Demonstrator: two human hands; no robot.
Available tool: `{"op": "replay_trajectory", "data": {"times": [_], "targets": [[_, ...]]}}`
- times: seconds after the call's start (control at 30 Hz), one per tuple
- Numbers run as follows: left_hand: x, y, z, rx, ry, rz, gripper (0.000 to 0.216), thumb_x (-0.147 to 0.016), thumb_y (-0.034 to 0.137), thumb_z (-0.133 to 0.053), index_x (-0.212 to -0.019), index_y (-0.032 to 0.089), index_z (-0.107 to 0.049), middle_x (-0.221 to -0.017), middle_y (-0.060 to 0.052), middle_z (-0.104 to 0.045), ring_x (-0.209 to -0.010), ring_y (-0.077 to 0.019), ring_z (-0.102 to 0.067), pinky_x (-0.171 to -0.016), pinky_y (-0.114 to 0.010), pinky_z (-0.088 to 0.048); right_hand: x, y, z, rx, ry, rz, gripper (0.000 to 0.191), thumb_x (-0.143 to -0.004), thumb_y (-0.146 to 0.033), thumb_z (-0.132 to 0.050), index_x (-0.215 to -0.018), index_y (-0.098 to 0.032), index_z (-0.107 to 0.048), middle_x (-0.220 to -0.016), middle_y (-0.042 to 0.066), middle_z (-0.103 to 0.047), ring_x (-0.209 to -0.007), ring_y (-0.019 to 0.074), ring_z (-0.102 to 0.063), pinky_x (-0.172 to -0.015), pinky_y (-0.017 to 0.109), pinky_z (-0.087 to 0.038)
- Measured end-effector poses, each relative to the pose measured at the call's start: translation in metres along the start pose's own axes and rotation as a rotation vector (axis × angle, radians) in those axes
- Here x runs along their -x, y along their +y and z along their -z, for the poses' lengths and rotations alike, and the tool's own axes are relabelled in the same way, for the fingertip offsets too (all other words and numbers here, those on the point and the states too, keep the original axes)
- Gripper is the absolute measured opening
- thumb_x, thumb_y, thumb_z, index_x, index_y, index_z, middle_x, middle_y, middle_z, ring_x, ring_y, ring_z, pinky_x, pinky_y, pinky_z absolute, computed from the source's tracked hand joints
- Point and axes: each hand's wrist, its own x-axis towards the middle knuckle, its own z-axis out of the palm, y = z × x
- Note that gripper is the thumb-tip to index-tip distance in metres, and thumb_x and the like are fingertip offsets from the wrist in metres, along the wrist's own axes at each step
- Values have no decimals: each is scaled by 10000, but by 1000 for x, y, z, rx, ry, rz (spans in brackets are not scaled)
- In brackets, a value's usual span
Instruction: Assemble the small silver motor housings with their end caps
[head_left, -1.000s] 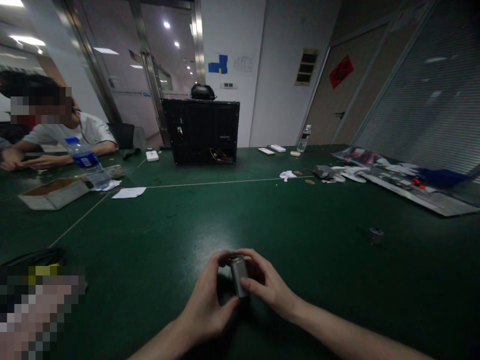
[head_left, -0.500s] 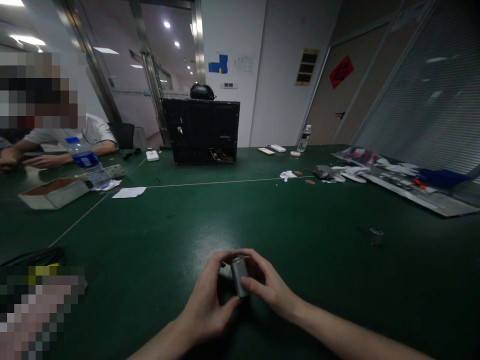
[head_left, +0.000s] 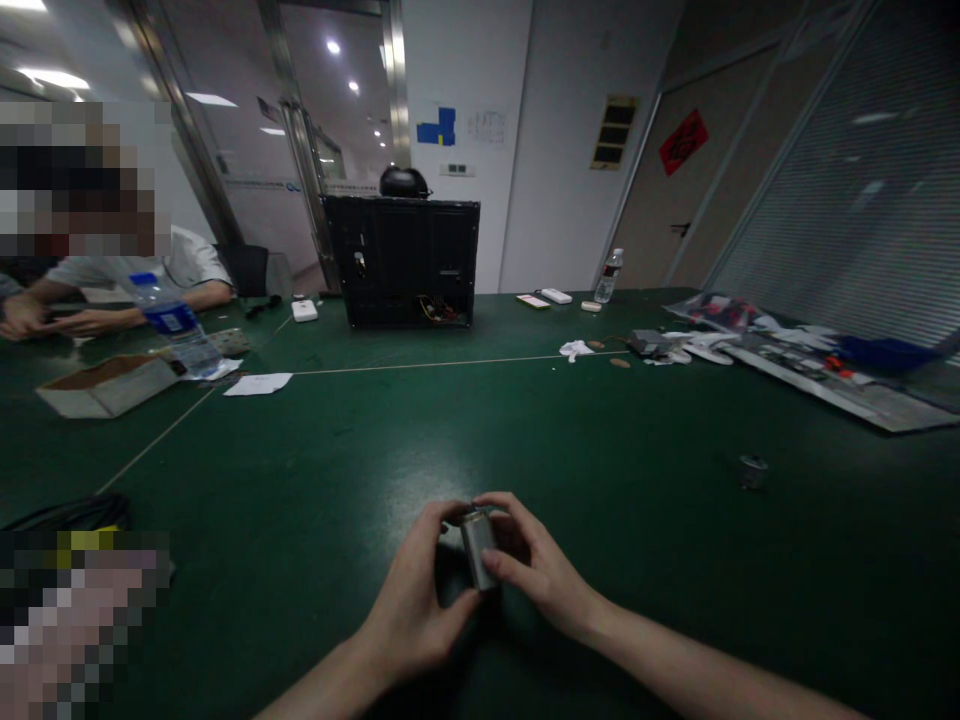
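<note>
A small grey metal cylinder (head_left: 478,552) is held between both hands near the front of the green table (head_left: 315,480), tilted slightly, with a brassy rim at its upper end. My left hand (head_left: 416,590) is curled around it from the left, fingertips at its top and thumb by its lower end. On the other side, my right hand (head_left: 541,570) grips it with the thumb on its near face; the index finger reaches over the top and the other fingers are partly hidden behind. Away to the right lies a small round metal part (head_left: 752,471), touched by neither hand.
A black metal case (head_left: 405,260) stands at the back. Left are an open box (head_left: 112,388), a leaning water bottle (head_left: 176,325), paper (head_left: 259,384) and coiled cable (head_left: 67,512). A person (head_left: 187,265) sits back left. A cluttered board (head_left: 855,385) lies right.
My right index finger has lifted slightly at the cylinder's top. Both hands otherwise keep their hold. The seated person's hands at the left have shifted a little.
</note>
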Motion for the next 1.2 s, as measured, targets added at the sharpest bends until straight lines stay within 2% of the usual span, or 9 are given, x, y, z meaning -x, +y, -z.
{"op": "replay_trajectory", "data": {"times": [0.4, 0.87, 1.2], "targets": [[-1, 4, 3, 43, -44, 0, 576, -703, 58, -640, -1212, 214, -421, -1162, -80, -577, -1070, -267, -563, -936, -409, -455, -1, -5, 0, 23, -28, 23, 423, -822, -387, -647, -1189, -236, -501, -989, 51, -613, -930, 209, -582, -773, 323, -442], [0, 3, 2, 9, -29, -12, 570, -702, 53, -648, -1189, 228, -410, -1125, -72, -561, -1016, -258, -555, -885, -405, -459, 0, -1, -1, -3, -18, -10, 452, -832, -402, -631, -1195, -227, -427, -955, 42, -571, -916, 202, -561, -808, 336, -425], [1, 0, 3, -10, -33, -26, 596, -708, 59, -643, -1220, 237, -396, -1178, -83, -537, -1054, -267, -537, -918, -422, -439, 1, -3, -1, 5, -6, -37, 480, -819, -413, -640, -1196, -217, -415, -993, 60, -586, -938, 212, -577, -817, 347, -444]]}}
